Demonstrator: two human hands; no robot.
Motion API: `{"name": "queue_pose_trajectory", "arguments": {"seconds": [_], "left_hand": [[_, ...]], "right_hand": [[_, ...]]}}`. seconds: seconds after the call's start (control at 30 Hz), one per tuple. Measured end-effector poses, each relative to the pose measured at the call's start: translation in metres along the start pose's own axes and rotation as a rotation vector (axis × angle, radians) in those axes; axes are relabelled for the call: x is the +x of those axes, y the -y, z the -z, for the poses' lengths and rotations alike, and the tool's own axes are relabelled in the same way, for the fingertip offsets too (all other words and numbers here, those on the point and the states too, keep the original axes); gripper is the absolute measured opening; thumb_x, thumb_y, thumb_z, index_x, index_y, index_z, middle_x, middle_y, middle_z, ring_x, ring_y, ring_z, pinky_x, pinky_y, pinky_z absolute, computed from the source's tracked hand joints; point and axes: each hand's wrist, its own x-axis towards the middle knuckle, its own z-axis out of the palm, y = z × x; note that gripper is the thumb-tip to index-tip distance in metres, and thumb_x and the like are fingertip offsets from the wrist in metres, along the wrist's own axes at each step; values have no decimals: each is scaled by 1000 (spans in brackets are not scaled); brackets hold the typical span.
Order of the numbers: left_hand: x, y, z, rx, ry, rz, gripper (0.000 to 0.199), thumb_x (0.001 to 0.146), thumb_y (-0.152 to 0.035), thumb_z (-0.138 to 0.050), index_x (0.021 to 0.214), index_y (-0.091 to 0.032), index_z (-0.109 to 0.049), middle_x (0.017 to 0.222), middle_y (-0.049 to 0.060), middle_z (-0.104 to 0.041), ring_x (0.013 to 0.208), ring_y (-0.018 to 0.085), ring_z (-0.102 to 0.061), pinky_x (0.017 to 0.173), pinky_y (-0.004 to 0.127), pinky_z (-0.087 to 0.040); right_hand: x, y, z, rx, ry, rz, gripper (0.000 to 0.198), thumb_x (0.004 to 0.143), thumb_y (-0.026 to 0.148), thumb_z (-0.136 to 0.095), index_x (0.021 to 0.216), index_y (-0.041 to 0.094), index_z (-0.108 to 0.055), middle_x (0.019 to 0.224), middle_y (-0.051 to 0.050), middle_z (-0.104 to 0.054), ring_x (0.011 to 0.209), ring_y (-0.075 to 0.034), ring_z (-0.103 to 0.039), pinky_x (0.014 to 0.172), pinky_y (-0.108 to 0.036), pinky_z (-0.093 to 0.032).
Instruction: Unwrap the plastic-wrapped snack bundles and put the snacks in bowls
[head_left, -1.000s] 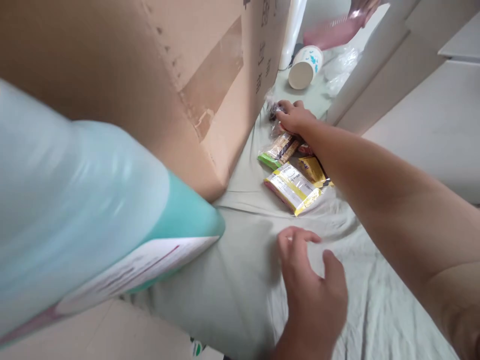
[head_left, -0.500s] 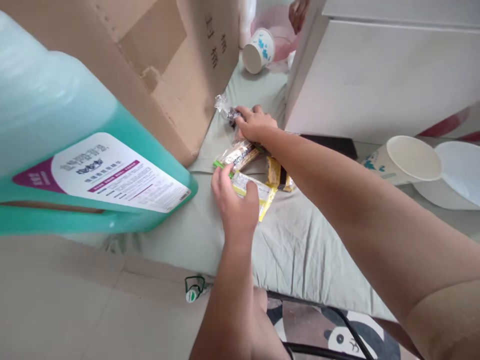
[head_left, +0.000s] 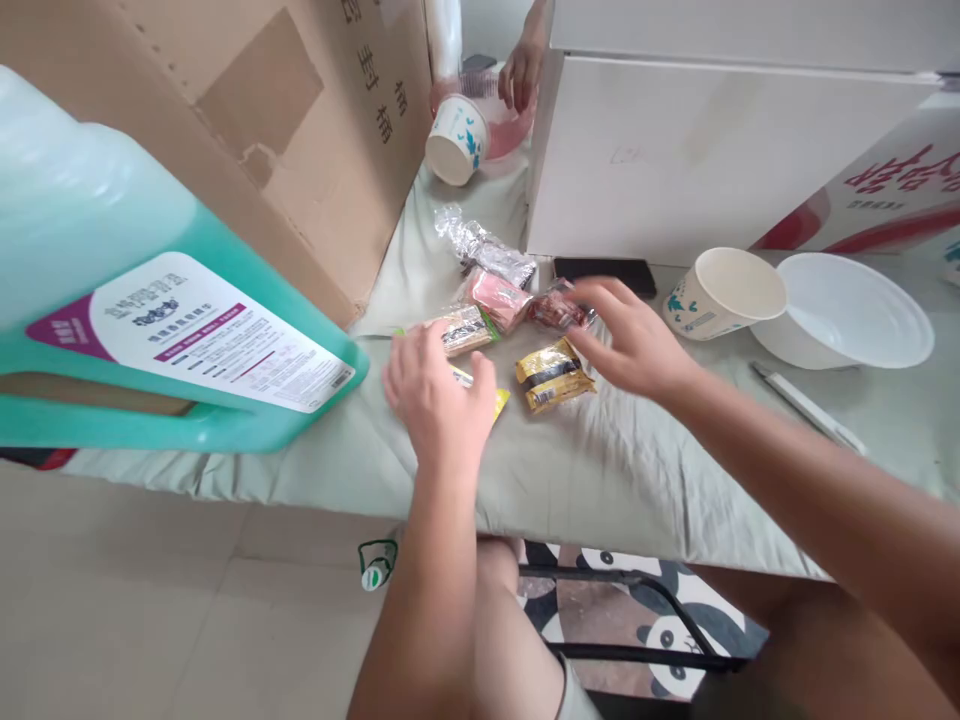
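Right hand (head_left: 637, 345): had drawn back rightward from the silver wrap (head_left: 495, 252) since the earlier frame, uncovering it and the pink packet (head_left: 493, 298); it was spread open, thumb apart, nothing seen in its grasp, tips near the red packet (head_left: 556, 308), contact unclear.
Left hand (head_left: 442, 415): was half open over the yellow packet (head_left: 501, 402), fingers bent, thumb well apart; whether it gripped anything could not be told.
Yellow packet: lay mostly hidden under that hand; a flat pinch on its edges seemed the soundest hold.
Gold pack (head_left: 553, 376): lay between the hands; a light touch looked wise, lest its contents crush.
Green-edged pack (head_left: 466, 330): lay just beyond the left hand, near enough to drag if that hand slid carelessly.
Red packet: lay beside the pink one; a pinch on its wrapper, clear of the gold pack, looked surest.
Silver wrap: lay beyond the pink packet, slippery-looking; its crumpled end seemed easiest to pinch.
Far cup (head_left: 456, 140): lay tipped by the pink basket (head_left: 511, 135), where another person's hand (head_left: 523, 75) was.
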Motion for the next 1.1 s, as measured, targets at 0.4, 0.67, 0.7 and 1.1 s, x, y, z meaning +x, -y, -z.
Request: {"name": "queue_pose_trajectory", "arguments": {"seconds": [0.4, 0.67, 0.7, 1.1], "left_hand": [[-25, -54, -44, 175, 464, -254, 49, 83, -12, -62, 130, -25, -62, 133, 14, -58, 125, 33, -57, 106, 50, -47], [-56, -108, -64, -536, 540, 7, 46, 74, -30, -72, 119, -25, -62, 117, 7, -68, 104, 23, -68, 92, 37, -55], [-63, -116, -70, -681, 626, 101, 49, 74, -33, -72, 121, -26, -60, 115, 6, -70, 99, 22, -69, 85, 35, -57], [-76, -144, -128, -1337, 1057, 622, 77, 69, -67, -74, 124, -14, -63, 131, 18, -69, 116, 32, -69, 77, 31, -60]], "right_hand": [[-146, -62, -24, 59, -72, -74, 25, 90, 30, -51, 113, 33, -62, 120, -11, -68, 118, -36, -64, 98, -62, -50], [-168, -77, 17, 322, -121, -129, 24, 90, 30, -49, 113, 33, -58, 115, -9, -67, 108, -31, -67, 91, -53, -56], [-173, -82, 22, 337, -144, -160, 24, 90, 31, -50, 113, 34, -57, 114, -8, -67, 107, -31, -67, 90, -53, -56], [-167, -129, 42, 296, -411, -284, 27, 86, 28, -52, 111, 23, -61, 112, -12, -69, 105, -30, -65, 88, -46, -53]]}}
